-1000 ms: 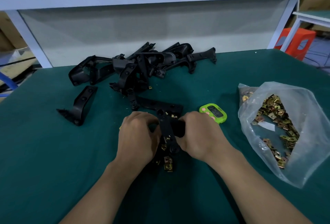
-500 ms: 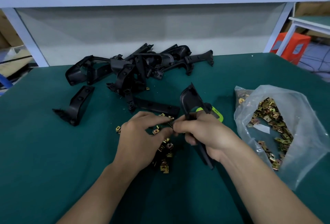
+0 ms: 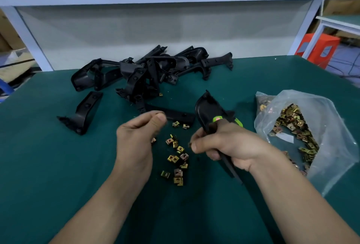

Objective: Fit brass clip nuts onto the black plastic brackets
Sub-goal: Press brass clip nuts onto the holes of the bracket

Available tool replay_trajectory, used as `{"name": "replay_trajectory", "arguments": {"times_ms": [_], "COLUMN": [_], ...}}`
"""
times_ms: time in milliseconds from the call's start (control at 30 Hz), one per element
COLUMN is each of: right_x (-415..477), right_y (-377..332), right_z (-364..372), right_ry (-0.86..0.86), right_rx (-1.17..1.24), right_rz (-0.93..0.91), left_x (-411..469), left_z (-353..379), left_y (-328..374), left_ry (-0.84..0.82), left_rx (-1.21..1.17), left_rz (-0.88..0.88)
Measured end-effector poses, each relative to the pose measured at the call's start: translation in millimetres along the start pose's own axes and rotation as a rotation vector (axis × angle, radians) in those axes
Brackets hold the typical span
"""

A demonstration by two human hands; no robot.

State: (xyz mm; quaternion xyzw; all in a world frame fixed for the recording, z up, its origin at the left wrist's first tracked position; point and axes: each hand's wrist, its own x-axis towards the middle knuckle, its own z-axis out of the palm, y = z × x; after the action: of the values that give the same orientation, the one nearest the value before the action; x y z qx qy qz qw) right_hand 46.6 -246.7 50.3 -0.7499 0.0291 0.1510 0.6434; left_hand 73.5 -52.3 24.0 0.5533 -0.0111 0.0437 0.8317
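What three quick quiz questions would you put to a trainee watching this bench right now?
1. True or false: the right hand grips a black bracket.
2. Where is the bag of clip nuts? A on the floor; B right of the right hand; C on the shelf.
3. What lies between the left hand and the right hand?
Key: 1 true; 2 B; 3 loose clip nuts.
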Motion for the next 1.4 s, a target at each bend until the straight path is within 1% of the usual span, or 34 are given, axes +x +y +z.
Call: {"name": "replay_trajectory", "arguments": {"times_ms": [67,167,200,267,367,467,767,967,1133,1400], "right_x": [0,4,4,5,5,7,11,10,9,6], "right_y": [-2,0,1,4,8,10,18,18,18,17], "right_z": [4,13,17,20,15,13,15,15,16,19], "right_ry": [0.139,0.427,0.524,0.674,0.766,0.779,0.756,0.740,0.722,0.678], "right_rx": [-0.266,-0.745,-0.865,-0.970,-0.993,-1.013,-1.013,-1.004,-0.991,-1.043], "right_rz": [-0.035,-0.100,-0.125,-0.150,-0.132,-0.115,-0.134,-0.130,-0.153,-0.186], "left_x": [6,6,5,1,-2,-5,-4,-3,-5,-7], "left_z": [-7,-8,-6,-1,4,5,-1,-1,3,5], "left_y": [5,5,4,2,1,0,-2,-1,-1,0], "left_ry": [0.089,0.093,0.082,0.056,-0.016,-0.090,-0.206,-0.190,-0.154,-0.140], "left_rx": [0.009,0.009,0.016,0.062,0.109,0.111,0.089,0.094,0.129,0.158], "left_rz": [-0.020,-0.083,-0.103,-0.123,-0.132,-0.143,-0.135,-0.130,-0.184,-0.160]}}
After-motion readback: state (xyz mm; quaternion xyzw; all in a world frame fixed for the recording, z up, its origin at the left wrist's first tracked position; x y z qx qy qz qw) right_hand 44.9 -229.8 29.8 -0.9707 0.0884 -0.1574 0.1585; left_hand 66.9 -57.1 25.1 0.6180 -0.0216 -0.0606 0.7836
